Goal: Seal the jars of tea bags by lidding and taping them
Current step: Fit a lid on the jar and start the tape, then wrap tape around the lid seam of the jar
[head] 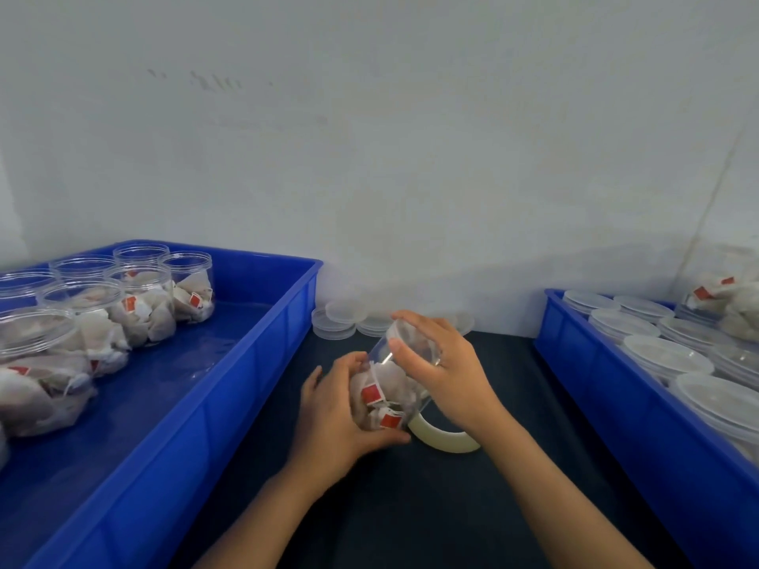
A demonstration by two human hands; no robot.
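Left hand (332, 416) grips jar (386, 392) (tilted); right hand (439, 363) holds lid (400, 327).

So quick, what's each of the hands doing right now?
Left hand: grips the body of the tilted jar of tea bags.
Right hand: curled over the jar's lid end.

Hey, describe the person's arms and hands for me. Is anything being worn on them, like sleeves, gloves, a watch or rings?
Both forearms are bare right to the bottom edge of the picture, with no sleeves showing. The left hand and the right hand are ungloved. No watch, bracelet or ring is visible on either, and no markings can be made out.
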